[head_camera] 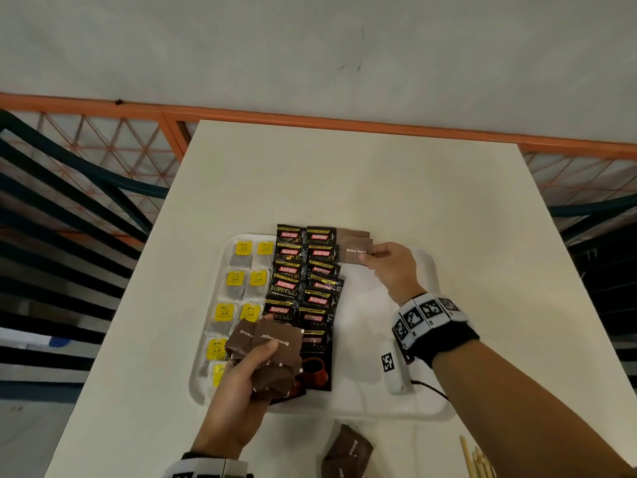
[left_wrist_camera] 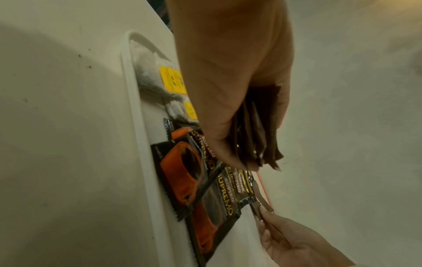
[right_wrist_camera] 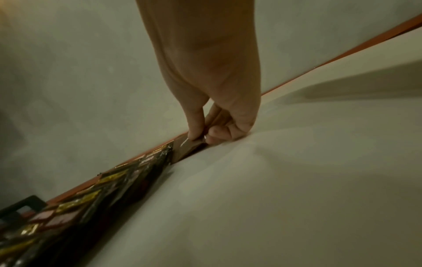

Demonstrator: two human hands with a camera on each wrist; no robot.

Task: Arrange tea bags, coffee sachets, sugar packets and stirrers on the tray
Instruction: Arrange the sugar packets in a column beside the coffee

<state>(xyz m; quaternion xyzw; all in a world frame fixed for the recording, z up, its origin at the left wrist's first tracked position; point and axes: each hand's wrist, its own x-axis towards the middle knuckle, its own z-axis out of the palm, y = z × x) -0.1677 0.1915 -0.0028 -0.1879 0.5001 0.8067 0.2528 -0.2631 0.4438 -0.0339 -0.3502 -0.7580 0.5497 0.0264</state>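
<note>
While the right hand (head_camera: 391, 265) pinches one sugar packet (head_camera: 355, 254) by its right end, the packet lies flat with its long axis running left to right, its left end just beside the far coffee sachets (head_camera: 305, 270) on the tray (head_camera: 427, 270). Two more brown packets show just beyond it, overlapped at the tray's far edge, so this one looks to be the next in a column coming toward the person. The left hand (head_camera: 243, 384) grips a fanned bunch of packets (head_camera: 272, 357) over the tray's near left, above the tea bags (head_camera: 241, 281) and the nearest sachets. The right hand is plainly the nearer to the open strip of tray, which lies right of the sachets; the left serves as the store. I judge the coming move turns on keeping the packet square to the sachet column and setting it down just nearer than the last. A loose heap of packets (head_camera: 348, 451) and the stirrers (head_camera: 477, 458) wait on the worktop (head_camera: 344, 188), near the person and off the tray.
</note>
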